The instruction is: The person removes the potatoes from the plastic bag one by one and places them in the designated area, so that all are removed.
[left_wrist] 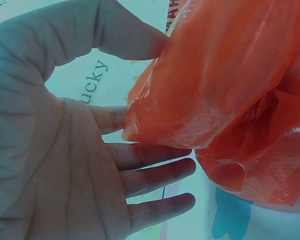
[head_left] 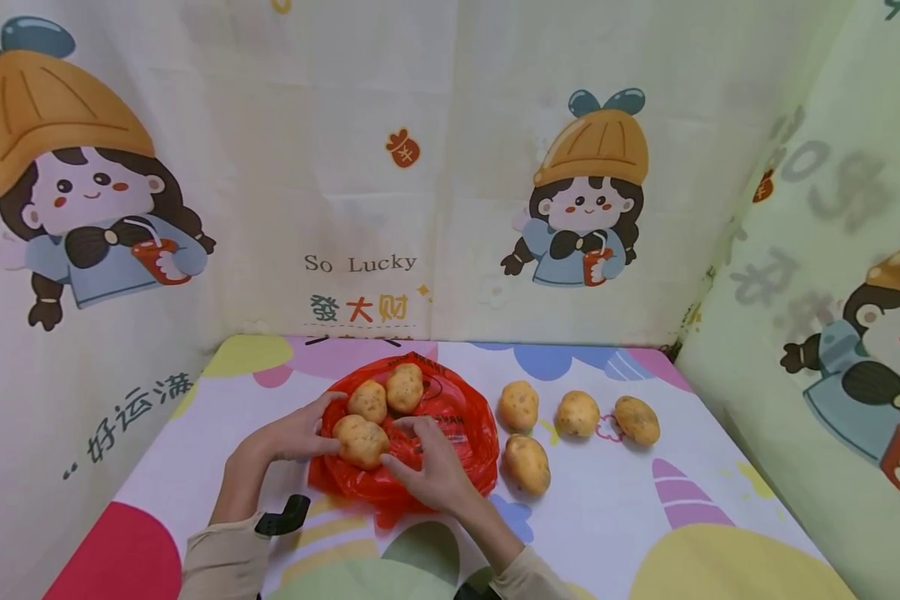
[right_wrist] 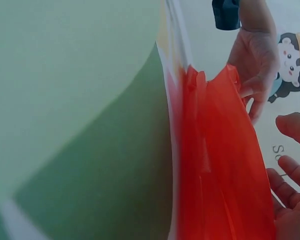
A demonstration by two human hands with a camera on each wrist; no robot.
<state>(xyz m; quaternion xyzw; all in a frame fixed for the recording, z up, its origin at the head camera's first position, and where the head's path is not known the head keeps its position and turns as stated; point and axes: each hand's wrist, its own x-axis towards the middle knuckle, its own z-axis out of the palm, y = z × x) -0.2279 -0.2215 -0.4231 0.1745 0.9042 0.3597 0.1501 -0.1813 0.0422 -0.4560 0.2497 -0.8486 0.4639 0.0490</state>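
A red plastic bag (head_left: 480, 450) lies spread on the table, with three potatoes on it. The nearest potato (head_left: 361, 442) is between my hands. My left hand (head_left: 292, 433) is at the bag's left rim, its thumb at this potato's left side. In the left wrist view, the spread fingers (left_wrist: 160, 177) reach behind and beside the bag. My right hand (head_left: 437, 471) hovers over the bag's front, its thumb at the potato's right edge and its fingers apart. Two more potatoes, one on the left (head_left: 367, 402) and one farther back (head_left: 405, 388), lie behind it.
Right of the bag several potatoes lie on the patterned tablecloth (head_left: 592, 492): one by the rim (head_left: 519, 406), one nearer me (head_left: 527, 464), and two farther right, a middle one (head_left: 577, 414) and an outer one (head_left: 637, 421). Printed curtains (head_left: 330, 167) hang around the table.
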